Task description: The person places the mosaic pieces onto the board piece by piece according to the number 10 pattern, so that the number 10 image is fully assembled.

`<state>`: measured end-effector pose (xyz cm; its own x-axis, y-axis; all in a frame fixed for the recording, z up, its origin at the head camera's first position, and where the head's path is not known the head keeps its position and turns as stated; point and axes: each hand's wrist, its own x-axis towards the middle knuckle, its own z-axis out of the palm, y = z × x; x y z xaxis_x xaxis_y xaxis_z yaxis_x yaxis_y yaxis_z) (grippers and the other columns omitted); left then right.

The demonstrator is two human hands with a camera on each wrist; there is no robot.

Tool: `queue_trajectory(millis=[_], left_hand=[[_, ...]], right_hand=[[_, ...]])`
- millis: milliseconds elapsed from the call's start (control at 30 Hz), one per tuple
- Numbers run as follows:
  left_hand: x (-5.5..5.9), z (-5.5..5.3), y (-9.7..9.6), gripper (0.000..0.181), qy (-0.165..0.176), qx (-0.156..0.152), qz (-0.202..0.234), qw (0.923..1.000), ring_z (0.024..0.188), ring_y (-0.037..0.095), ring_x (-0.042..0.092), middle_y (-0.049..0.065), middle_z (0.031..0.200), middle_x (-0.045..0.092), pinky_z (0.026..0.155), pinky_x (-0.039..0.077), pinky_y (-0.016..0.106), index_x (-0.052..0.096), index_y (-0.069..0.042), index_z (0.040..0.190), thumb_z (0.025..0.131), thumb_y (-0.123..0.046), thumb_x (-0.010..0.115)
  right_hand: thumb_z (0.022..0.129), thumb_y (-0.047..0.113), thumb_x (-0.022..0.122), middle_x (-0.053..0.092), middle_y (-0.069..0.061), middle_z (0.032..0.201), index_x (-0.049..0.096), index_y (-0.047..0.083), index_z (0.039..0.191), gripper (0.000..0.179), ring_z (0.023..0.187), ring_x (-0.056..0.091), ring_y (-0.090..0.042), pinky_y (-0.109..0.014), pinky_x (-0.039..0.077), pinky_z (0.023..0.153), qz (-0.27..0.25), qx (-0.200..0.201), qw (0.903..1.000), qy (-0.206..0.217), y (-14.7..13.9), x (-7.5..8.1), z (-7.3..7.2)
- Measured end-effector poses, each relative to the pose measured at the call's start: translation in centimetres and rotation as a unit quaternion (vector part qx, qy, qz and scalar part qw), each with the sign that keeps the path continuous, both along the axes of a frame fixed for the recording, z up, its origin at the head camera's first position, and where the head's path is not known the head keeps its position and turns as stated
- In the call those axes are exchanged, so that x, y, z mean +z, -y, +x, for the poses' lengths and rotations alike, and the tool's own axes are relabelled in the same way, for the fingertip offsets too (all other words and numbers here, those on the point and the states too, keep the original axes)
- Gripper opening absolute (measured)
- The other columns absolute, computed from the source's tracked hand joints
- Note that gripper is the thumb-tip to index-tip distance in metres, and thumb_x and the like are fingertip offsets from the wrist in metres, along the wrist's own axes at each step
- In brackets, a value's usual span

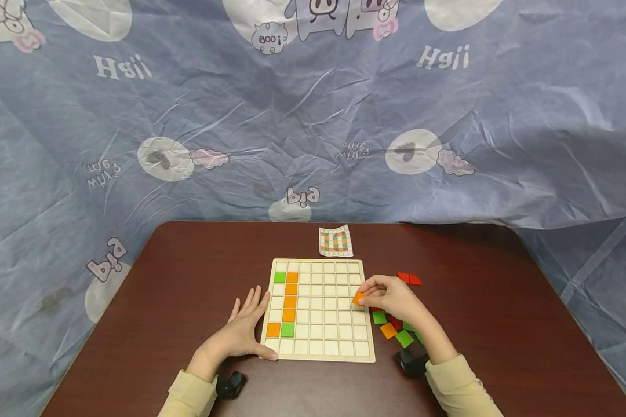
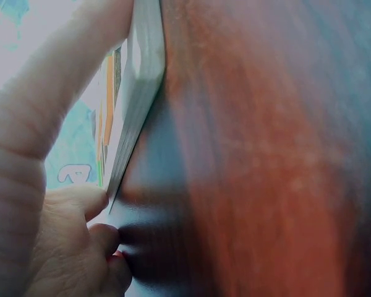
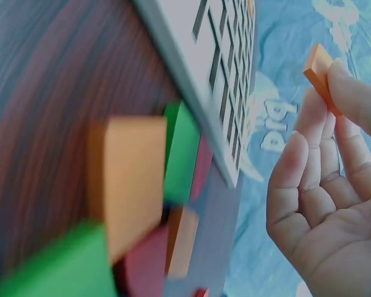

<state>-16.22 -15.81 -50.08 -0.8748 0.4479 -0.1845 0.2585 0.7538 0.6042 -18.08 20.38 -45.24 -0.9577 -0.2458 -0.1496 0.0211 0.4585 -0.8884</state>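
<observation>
A pale wooden grid board (image 1: 330,359) lies on the table, with several orange and green square tiles in its two left columns. Fingers spread, my left hand (image 1: 240,331) rests against the board's left edge, its thumb at the near left corner. In the left wrist view the thumb (image 2: 55,80) and fingers (image 2: 80,241) touch the board's side (image 2: 133,86). Above the board's right edge my right hand (image 1: 396,296) pinches an orange tile (image 1: 358,298) between thumb and fingertips. The right wrist view shows this orange tile (image 3: 319,71) held clear of the board.
Loose green tiles (image 1: 404,338), an orange tile (image 1: 388,330) and red pieces lie right of the board, partly beneath my right forearm. Two red curved pieces (image 1: 409,279) lie farther back. A small pattern card (image 1: 336,241) sits behind the board, before a hanging cloth (image 1: 302,116).
</observation>
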Motion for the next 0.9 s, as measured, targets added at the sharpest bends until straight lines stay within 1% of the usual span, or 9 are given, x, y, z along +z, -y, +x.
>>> queue_trajectory(millis=[67,200,267,367,433,567,733,900], left_hand=[[0.0,0.0,0.0,0.137,0.001,0.000,0.000,1.0000,0.153,0.036,-0.004,0.020,0.165,-0.003,0.120,-0.007,0.060,0.011,-0.006,0.158,0.057,-0.050,0.093],[0.0,0.0,0.1,0.137,0.003,0.000,0.003,1.0000,0.153,0.036,-0.005,0.020,0.165,-0.004,0.119,-0.007,0.060,0.010,-0.007,0.158,0.058,-0.050,0.092],[0.0,0.0,0.1,0.137,0.002,-0.001,0.004,1.0000,0.153,0.037,-0.004,0.021,0.164,-0.003,0.119,-0.007,0.061,0.011,-0.006,0.158,0.057,-0.049,0.093],[0.1,0.0,0.0,0.137,-0.001,0.000,0.007,1.0000,0.153,0.039,-0.004,0.023,0.164,-0.001,0.119,-0.006,0.062,0.012,-0.003,0.158,0.056,-0.047,0.094],[0.2,0.0,0.0,0.138,-0.004,0.000,0.004,1.0000,0.153,0.039,-0.003,0.024,0.164,0.001,0.119,-0.005,0.062,0.013,-0.002,0.158,0.056,-0.047,0.094],[0.2,-0.1,-0.1,0.138,-0.007,0.001,0.003,1.0000,0.153,0.040,-0.003,0.024,0.164,0.002,0.119,-0.004,0.062,0.013,-0.002,0.157,0.055,-0.047,0.094],[0.3,-0.2,-0.1,0.137,-0.006,0.002,0.003,1.0000,0.153,0.040,-0.003,0.025,0.163,0.003,0.119,-0.004,0.063,0.014,-0.001,0.157,0.055,-0.047,0.094],[0.3,-0.1,-0.1,0.137,-0.005,0.004,0.002,1.0000,0.153,0.040,-0.002,0.025,0.163,0.003,0.119,-0.003,0.063,0.015,-0.001,0.157,0.055,-0.047,0.094]], right_hand=[[0.084,0.015,0.078,0.070,-0.008,0.094,0.069,0.003,0.101,0.023,0.082,0.066,-0.019,-0.033,0.057,0.073,-0.006,0.009,0.9999,-0.003,0.8,-0.1,-0.1],[0.083,0.014,0.079,0.070,-0.008,0.092,0.070,0.003,0.100,0.022,0.080,0.067,-0.018,-0.028,0.056,0.071,-0.022,0.028,0.9993,-0.006,2.5,-0.4,-0.3],[0.082,0.013,0.079,0.071,-0.007,0.091,0.071,0.003,0.099,0.021,0.078,0.067,-0.017,-0.025,0.055,0.070,-0.024,0.037,0.9990,-0.011,3.5,-0.5,-0.3],[0.081,0.014,0.080,0.071,-0.005,0.089,0.072,0.004,0.097,0.019,0.076,0.067,-0.015,-0.024,0.054,0.070,-0.027,0.047,0.9984,-0.017,5.0,-0.6,-0.4],[0.081,0.014,0.080,0.071,-0.004,0.088,0.072,0.006,0.095,0.018,0.076,0.067,-0.014,-0.024,0.054,0.071,-0.027,0.053,0.9981,-0.018,5.9,-0.7,-0.3],[0.080,0.013,0.081,0.072,-0.005,0.087,0.073,0.006,0.094,0.018,0.075,0.067,-0.013,-0.022,0.053,0.070,-0.035,0.067,0.9970,-0.014,7.6,-0.7,-0.1],[0.080,0.011,0.081,0.072,-0.008,0.089,0.072,0.003,0.095,0.019,0.073,0.066,-0.012,-0.022,0.053,0.069,-0.048,0.087,0.9949,-0.013,9.1,-1.0,0.1],[0.082,0.013,0.079,0.072,-0.004,0.085,0.073,0.006,0.092,0.013,0.072,0.066,-0.011,-0.022,0.052,0.067,-0.036,0.092,0.9951,-0.005,10.3,-1.3,0.3]])
